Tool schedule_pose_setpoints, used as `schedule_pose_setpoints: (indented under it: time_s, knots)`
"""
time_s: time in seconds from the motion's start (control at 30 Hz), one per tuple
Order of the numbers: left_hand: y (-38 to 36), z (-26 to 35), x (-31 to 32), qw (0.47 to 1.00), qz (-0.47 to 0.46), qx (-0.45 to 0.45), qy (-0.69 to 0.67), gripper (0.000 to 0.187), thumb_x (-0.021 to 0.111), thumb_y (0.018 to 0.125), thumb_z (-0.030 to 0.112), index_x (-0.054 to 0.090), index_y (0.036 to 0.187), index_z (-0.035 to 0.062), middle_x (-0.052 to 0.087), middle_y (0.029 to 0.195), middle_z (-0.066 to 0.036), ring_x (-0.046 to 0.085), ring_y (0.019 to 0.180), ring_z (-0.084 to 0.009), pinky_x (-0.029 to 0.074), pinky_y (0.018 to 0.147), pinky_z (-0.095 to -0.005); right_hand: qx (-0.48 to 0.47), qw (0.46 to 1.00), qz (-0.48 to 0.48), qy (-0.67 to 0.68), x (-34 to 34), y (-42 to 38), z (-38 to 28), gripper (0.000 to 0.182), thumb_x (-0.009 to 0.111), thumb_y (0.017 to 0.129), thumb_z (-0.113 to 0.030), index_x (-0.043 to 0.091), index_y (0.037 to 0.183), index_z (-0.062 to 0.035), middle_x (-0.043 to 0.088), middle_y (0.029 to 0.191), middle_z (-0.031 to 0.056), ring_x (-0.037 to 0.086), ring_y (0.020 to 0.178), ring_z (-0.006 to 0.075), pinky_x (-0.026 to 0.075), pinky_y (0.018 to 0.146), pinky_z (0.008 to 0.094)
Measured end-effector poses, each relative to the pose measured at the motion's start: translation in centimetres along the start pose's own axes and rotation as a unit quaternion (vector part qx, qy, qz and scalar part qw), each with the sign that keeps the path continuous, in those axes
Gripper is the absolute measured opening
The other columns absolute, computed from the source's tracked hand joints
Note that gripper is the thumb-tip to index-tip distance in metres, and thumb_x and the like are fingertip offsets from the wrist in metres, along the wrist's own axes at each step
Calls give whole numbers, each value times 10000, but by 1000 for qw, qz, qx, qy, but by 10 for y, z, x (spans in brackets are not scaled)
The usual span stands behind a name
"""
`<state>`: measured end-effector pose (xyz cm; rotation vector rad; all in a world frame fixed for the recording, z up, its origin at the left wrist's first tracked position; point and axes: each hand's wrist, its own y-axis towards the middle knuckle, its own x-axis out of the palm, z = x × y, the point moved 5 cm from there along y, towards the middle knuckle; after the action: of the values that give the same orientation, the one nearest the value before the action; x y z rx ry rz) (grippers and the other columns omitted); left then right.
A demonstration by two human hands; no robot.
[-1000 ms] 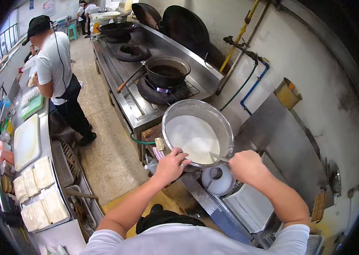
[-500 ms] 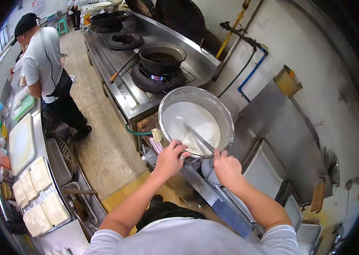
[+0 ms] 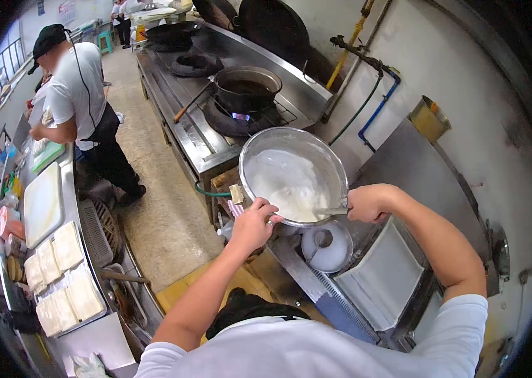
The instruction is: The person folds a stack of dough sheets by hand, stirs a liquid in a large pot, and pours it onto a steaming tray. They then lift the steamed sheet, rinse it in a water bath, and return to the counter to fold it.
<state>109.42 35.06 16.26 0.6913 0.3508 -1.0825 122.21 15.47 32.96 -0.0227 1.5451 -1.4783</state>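
Observation:
A large steel bowl (image 3: pixel 345 165) holds a white liquid (image 3: pixel 285 179), paler and lumpier near its lower edge. My left hand (image 3: pixel 254 222) is closed on the bowl's near left rim. At the near right rim, my right hand (image 3: pixel 367 203) is wrapped round a metal utensil (image 3: pixel 331 211), whose far end dips into the white liquid. Below the bowl, a round pan (image 3: pixel 328 247) with white content sits on the metal counter.
Beyond the bowl, a pot (image 3: pixel 247 88) sits over a lit blue flame on the steel stove (image 3: pixel 190 129). Another person (image 3: pixel 80 82) stands at the left counter, where trays hold flat white slabs (image 3: pixel 67 246). A white-lined tray (image 3: pixel 385 274) lies at right.
My right hand has moved right and up, swinging the utensil towards the right rim. The round pan below shows more. The other person's arm has shifted.

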Motion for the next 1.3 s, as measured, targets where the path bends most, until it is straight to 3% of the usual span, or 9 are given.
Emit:
schedule_pose_setpoints:
  time_s: [0.1, 0.2, 0.27, 0.3, 0.43, 0.57, 0.73, 1.0, 1.3]
  knots:
    - [1, 1, 2, 1000, -4, -12, 14, 218, 732, 915, 285, 754, 1059, 123, 656, 1150, -61, 690, 966, -323, 555, 814, -448, -59, 998, -8, -2, 6, 3, -13, 219, 595, 868, -122, 718, 808, 49, 705, 718, 209, 709, 618, 319, 557, 557, 438]
    - [-1, 1, 5, 1000, 7, -14, 14, 210, 730, 915, 268, 751, 1065, 123, 655, 1153, -57, 691, 963, -319, 556, 814, -443, -102, 979, 174, -41, 43, 35, -26, 231, 591, 886, -141, 729, 854, 42, 740, 882, 243, 757, 801, 349, 602, 694, 447]
    - [-3, 2, 5, 1000, 10, -14, 12, 200, 726, 914, 244, 747, 1070, 120, 656, 1150, -57, 692, 958, -318, 557, 815, -439, -64, 977, 199, -33, 57, 20, -52, 269, 563, 894, -112, 724, 1016, 65, 731, 1011, 272, 750, 945, 369, 606, 808, 456]
    - [-3, 3, 4, 1000, 9, -15, 13, 195, 723, 914, 231, 745, 1072, 119, 657, 1147, -58, 693, 956, -317, 557, 815, -437, -82, 951, 293, -46, 71, 32, -53, 335, 549, 901, -88, 673, 1140, 112, 738, 960, 251, 755, 901, 372, 614, 784, 456]
    - [-3, 8, 2, 1000, 16, -9, 20, 184, 708, 913, 189, 739, 1077, 111, 660, 1145, -60, 693, 949, -320, 557, 817, -434, -14, 925, 371, -74, 94, 51, -30, 315, 575, 903, -112, 676, 1099, 113, 737, 909, 211, 755, 861, 381, 622, 727, 473]
    - [-4, 12, 0, 1000, 11, -14, 23, 187, 710, 924, 215, 739, 1077, 112, 661, 1156, -61, 690, 962, -326, 553, 819, -435, -96, 937, 323, -94, 78, 52, 11, 219, 596, 851, -86, 762, 927, 35, 747, 879, 203, 764, 800, 326, 611, 696, 467]
    - [-5, 14, 1, 999, 5, -34, 31, 200, 705, 939, 261, 742, 1074, 118, 662, 1168, -54, 688, 981, -324, 551, 826, -437, -29, 999, 1, -43, 16, 27, 20, 185, 602, 823, -94, 711, 731, 24, 693, 681, 155, 673, 567, 279, 522, 516, 443]
    - [-6, 15, 4, 999, 4, -37, 39, 214, 696, 942, 292, 749, 1062, 124, 667, 1177, -50, 686, 1014, -321, 549, 841, -447, -105, 955, 42, 275, 49, 45, 19, 331, 625, 953, -223, 637, 705, -2, 553, 547, 61, 494, 420, 165, 386, 393, 368]
    - [-2, 14, 10, 998, 11, -34, 49, 197, 714, 935, 263, 748, 1058, 112, 672, 1153, -61, 686, 994, -312, 545, 843, -413, -168, 798, 121, 567, 111, 52, 28, 326, 565, 1001, -221, 605, 729, -44, 556, 581, 18, 470, 399, 104, 317, 336, 309]
